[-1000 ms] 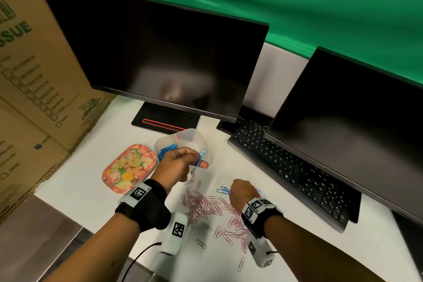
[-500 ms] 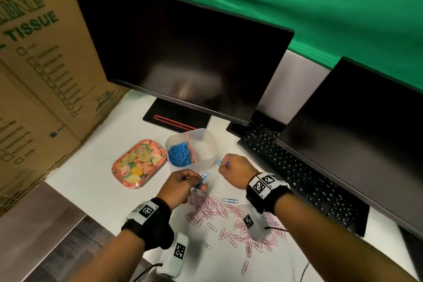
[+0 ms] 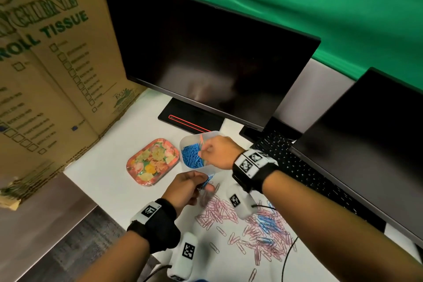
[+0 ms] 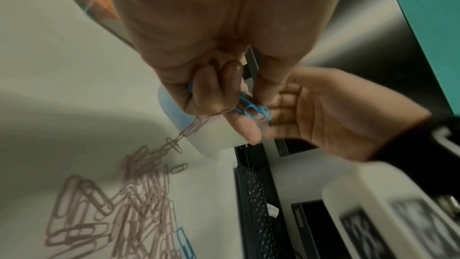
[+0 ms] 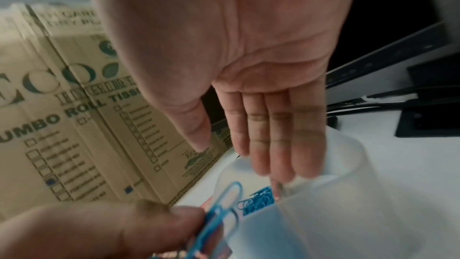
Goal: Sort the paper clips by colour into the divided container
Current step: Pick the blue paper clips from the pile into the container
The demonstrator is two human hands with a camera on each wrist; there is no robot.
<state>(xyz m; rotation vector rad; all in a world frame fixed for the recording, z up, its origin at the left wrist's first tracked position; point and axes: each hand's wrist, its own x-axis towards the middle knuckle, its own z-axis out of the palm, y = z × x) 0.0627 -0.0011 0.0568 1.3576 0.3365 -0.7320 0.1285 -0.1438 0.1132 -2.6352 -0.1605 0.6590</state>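
A cardboard box [image 3: 45,71] printed with "ROLL TISSUE" stands at the far left of the white desk [image 3: 107,181]. Just right of it lies a floral tray [image 3: 153,161], and beside the tray sits the translucent divided container [image 3: 212,168], its left compartment holding a heap of blue clips [image 3: 192,155]; a thin orange divider shows at its middle

The left forearm reaches in from the lower left, wrist banded in black, and the left hand [image 3: 186,188] hangs just in front of the container's near wall, knuckles up. Its fingers [image 4: 214,94] are curled in and, with the thumb, pinch a small bunch of blue paper clips [image 4: 256,111]; in the left wrist view a chain of pink clips dangles from the same grip down towards the desk

The right forearm comes in from the lower right, crossing above the loose pile of pink clips [image 3: 240,220] with some blue ones among them on the desk. The right hand [image 3: 219,152] is held over the container, palm down, above the divider and the blue heap. In the right wrist view its fingers [image 5: 281,135] are straight and close together, thumb a little apart, tips pointing down into the container, and they hold nothing

Further right a black keyboard [image 3: 304,174] lies under two dark monitors [image 3: 206,52], with green cloth behind
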